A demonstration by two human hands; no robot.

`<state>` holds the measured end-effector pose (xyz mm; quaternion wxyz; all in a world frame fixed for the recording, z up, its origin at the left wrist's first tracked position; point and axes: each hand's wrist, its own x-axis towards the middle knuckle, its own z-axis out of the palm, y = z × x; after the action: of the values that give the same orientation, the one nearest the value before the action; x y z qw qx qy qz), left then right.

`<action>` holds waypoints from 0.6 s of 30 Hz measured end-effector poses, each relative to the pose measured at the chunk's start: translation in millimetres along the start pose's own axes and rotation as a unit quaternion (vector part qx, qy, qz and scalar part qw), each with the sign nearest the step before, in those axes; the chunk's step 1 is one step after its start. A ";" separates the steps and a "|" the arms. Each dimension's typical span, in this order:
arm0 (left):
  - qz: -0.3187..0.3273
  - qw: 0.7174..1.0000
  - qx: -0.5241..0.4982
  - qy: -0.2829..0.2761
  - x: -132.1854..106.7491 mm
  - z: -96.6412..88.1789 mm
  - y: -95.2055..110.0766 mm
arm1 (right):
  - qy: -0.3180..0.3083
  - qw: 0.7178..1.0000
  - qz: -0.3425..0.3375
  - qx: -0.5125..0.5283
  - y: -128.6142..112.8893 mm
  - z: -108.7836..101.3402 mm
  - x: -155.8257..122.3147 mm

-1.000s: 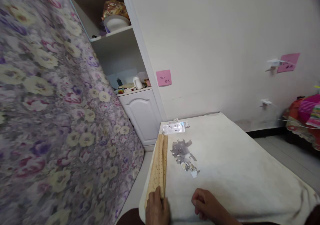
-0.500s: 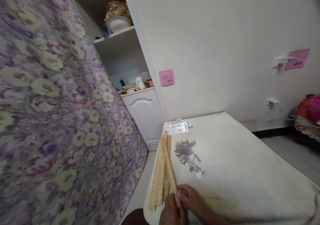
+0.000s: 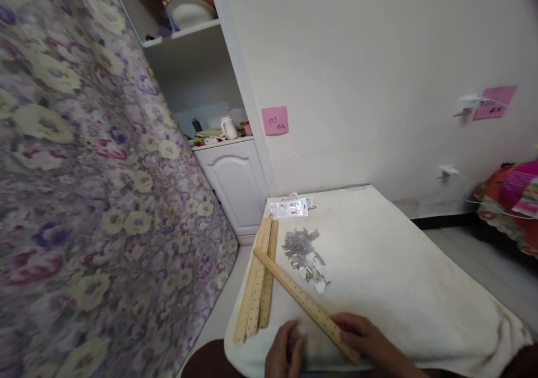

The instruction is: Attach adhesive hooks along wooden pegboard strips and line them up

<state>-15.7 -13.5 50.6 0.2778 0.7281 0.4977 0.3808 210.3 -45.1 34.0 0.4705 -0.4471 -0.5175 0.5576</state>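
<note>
Purple-flowered fabric (image 3: 84, 199) fills the left of the room, with a white cupboard (image 3: 233, 182) behind it. On the cloth-covered table (image 3: 420, 288), a bundle of pale wooden strips (image 3: 256, 288) lies along the left edge, running away from the person.

Just right of the bundle's near end, the left hand (image 3: 283, 355) sits low at the table's front edge, palm down, fingers loosely bent and pointing away. It rests close to the single wooden strip (image 3: 302, 302), but I cannot tell whether it grips anything.

That strip lies slantwise on the cloth. Its far end rests across the bundle and its near end runs down to the right. It is flat, narrow and light tan, with a row of small holes along its length.

The right hand (image 3: 365, 341) comes in from the lower right, with its fingers curled over the strip's near end, holding it against the table.

Beyond the strip lie a heap of small metal pieces (image 3: 302, 252) and a clear packet (image 3: 288, 209).
</note>
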 end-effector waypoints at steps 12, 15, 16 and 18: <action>0.010 0.998 0.057 0.034 14.3 -12.7 -8.0 | 0.077 0.946 0.065 -0.308 -14.1 -168.4 -79.3; 0.016 0.996 0.078 0.042 17.5 -15.5 -13.5 | 0.141 0.905 0.038 -0.400 -3.7 -177.0 -72.5; 0.015 0.995 0.084 0.044 18.8 -16.0 -16.1 | 0.150 0.894 0.028 -0.421 1.6 -178.4 -71.3; 0.011 0.994 0.096 0.046 22.5 -15.5 -23.0 | 0.157 0.878 0.011 -0.453 12.9 -181.2 -71.5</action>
<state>-35.5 16.0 47.4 0.1792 0.7387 0.5360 0.3673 399.4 -87.6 10.3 0.2857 -0.6990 -0.6275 0.1899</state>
